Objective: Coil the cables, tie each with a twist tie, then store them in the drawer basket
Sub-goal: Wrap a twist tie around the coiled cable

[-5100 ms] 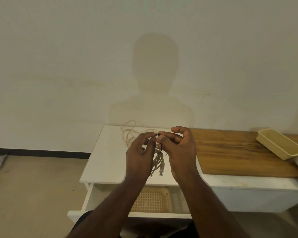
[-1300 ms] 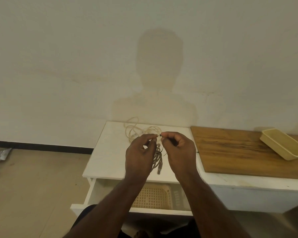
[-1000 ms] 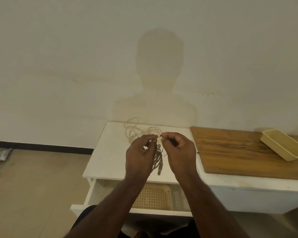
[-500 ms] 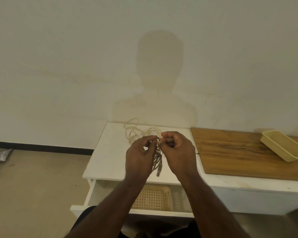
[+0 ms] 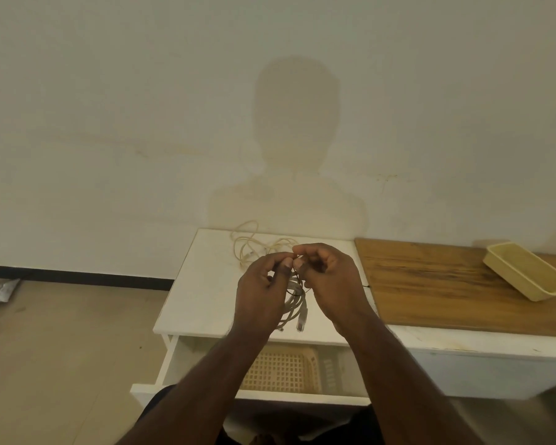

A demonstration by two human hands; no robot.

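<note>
Two hands (image 5: pixel 297 284), two cables (image 5: pixel 294 303), one basket (image 5: pixel 281 369)

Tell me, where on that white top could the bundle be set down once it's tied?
The left strip of the white cabinet top is bare, between its left edge and the left hand. The wooden board is bare up to the yellow tray. The back is crowded by the loose cream cable.

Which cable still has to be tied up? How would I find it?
Look at the white cabinet top left of the wooden board. At its back edge by the wall lies a loose cream cable. Unlike the grey coiled cable hanging between the hands, it is sprawled in messy loops and nobody touches it.
</note>
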